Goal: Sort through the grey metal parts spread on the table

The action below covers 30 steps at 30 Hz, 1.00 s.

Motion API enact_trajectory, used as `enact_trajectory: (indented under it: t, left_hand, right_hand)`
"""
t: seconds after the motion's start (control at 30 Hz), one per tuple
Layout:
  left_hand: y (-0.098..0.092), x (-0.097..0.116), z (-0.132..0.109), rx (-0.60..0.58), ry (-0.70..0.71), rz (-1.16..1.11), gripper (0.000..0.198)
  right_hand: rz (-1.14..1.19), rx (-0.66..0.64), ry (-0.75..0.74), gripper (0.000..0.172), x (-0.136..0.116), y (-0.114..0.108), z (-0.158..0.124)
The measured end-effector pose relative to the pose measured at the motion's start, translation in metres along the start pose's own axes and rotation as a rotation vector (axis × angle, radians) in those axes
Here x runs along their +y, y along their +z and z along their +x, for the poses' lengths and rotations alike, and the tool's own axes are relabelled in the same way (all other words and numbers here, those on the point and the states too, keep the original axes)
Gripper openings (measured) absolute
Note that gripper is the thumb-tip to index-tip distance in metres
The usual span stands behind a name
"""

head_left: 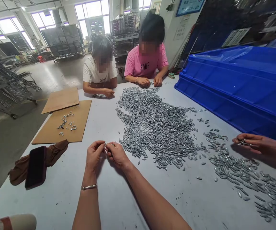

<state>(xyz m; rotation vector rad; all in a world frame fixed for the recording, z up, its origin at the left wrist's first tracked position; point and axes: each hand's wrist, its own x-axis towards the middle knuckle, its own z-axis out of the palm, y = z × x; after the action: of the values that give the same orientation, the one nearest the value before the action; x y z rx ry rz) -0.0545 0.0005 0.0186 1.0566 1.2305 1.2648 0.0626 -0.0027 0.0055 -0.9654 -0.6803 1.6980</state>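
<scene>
My left hand and my right hand meet above the white table, fingers pinched together on one small grey metal piece. A silver bangle sits on my left wrist. Just right of my hands spreads a big heap of small grey oval metal pieces, and a second band of them runs to the table's right edge.
Two brown cardboard sheets lie at the left, one carrying a few pieces. A dark phone rests on brown cloth. Stacked blue crates stand at the right. Two people sit across the table; another person's hand works at the right.
</scene>
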Motion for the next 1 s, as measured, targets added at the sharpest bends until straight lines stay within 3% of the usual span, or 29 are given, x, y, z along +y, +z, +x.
enact_trajectory:
  t: [0.5, 1.0]
  left_hand:
    - [0.003, 0.001, 0.0, 0.089, 0.029, 0.098, 0.022]
    - [0.002, -0.004, -0.001, 0.142, 0.007, 0.127, 0.023]
  right_hand:
    - [-0.19, 0.104, -0.098, 0.025, 0.005, 0.003, -0.003]
    - [-0.26, 0.111, -0.13, 0.018, 0.004, 0.005, -0.005]
